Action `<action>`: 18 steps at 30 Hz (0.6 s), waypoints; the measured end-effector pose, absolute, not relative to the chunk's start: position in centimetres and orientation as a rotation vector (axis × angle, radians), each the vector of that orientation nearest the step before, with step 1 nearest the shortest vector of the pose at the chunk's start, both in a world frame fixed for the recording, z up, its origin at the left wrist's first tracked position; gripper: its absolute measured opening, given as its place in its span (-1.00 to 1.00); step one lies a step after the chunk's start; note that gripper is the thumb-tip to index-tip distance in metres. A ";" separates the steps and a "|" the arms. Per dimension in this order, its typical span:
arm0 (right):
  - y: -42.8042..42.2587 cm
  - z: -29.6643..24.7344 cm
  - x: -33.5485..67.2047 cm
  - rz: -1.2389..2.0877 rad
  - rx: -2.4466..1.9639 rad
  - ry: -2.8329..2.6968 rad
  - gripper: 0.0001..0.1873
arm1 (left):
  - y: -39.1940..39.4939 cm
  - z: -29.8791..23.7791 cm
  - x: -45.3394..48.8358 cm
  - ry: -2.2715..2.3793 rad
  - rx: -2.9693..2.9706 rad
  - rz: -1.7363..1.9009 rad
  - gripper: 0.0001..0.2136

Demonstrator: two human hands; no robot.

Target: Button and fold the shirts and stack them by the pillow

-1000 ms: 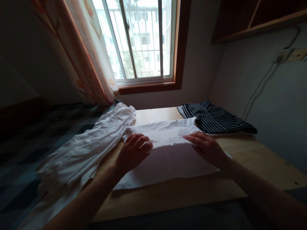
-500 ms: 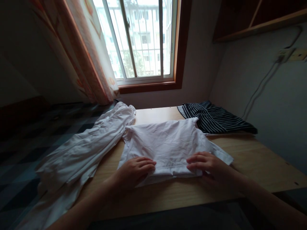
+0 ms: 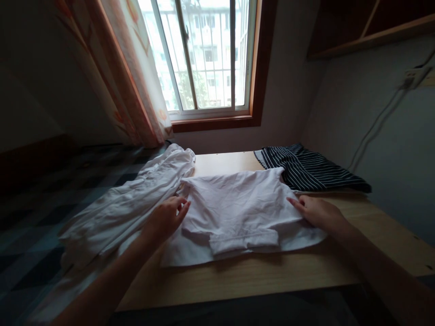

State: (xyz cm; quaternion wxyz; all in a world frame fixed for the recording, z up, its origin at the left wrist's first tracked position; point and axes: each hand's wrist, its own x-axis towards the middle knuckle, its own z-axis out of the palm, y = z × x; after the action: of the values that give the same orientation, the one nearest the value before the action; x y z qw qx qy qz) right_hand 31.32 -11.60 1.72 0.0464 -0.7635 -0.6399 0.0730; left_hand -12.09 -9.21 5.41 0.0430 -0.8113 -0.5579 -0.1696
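A white shirt lies partly folded on the wooden table, its folded collar edge toward me. My left hand rests flat at the shirt's left edge, fingers stretched out. My right hand lies flat on the shirt's right edge, fingers extended. Neither hand grips anything.
A second white garment is draped over the table's left edge. A dark striped garment lies at the back right. Behind are a window, a curtain, a wall cable and a shelf.
Both hands drew the shirt's fold toward me, then left the near edge and moved apart to the shirt's left and right sides. The view shifted slightly.
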 end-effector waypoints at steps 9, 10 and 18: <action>-12.3 2.3 30.5 0.152 -2.322 -2.038 -0.56 | -8.8 3.6 -11.1 -2.002 -2.264 0.061 -0.59; -12.4 2.4 30.6 0.142 -2.333 -2.030 -0.55 | -8.9 3.8 -11.1 -2.016 -2.266 0.062 -0.59; -13.3 2.2 30.4 0.187 -2.336 -2.086 -0.59 | -10.0 5.1 -12.0 -2.143 -2.274 0.153 -0.53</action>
State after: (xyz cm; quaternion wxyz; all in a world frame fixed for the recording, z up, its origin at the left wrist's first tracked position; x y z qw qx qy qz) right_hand 30.35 -13.31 2.23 0.0021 -0.7445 -0.6650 0.0597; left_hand -12.01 -9.96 5.09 0.0067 -0.7269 -0.6849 0.0488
